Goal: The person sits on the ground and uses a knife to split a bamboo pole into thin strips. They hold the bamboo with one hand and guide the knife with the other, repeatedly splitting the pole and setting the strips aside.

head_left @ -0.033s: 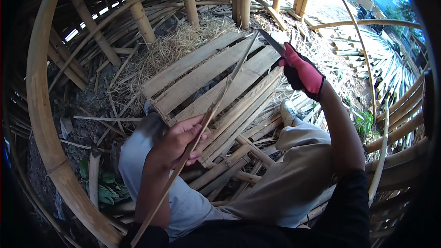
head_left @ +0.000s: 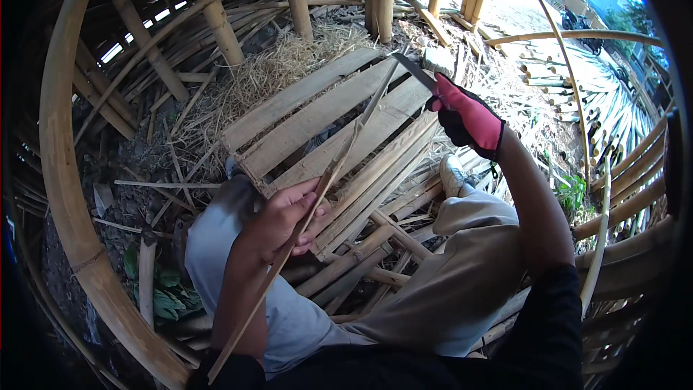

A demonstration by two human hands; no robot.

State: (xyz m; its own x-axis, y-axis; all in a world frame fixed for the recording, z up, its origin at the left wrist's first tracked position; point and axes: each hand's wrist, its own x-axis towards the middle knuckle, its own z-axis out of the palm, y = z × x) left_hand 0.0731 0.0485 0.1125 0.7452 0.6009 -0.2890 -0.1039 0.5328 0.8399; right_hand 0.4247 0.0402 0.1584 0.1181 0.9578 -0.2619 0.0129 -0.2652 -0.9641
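Note:
My bare left hand is closed around a long, thin bamboo strip. The strip runs slantwise from near my left forearm up past the slatted bamboo bench. In a pink and black glove, my right hand grips a knife by its handle, which the fingers hide. Its dark blade points up and left, its tip close to the strip's far end; I cannot tell whether they touch. Beneath the strip sits the low bench of flat bamboo slats.
A thick bent bamboo pole curves along the left side. Dry shavings lie behind the bench near upright bamboo posts. My knees flank the bench. Stacked bamboo poles lie at the far right, beyond a bamboo railing.
My right hand and the knife have shifted slightly left, bringing the blade nearer the strip's far end. My left hand stays closed on the strip, nearly still.

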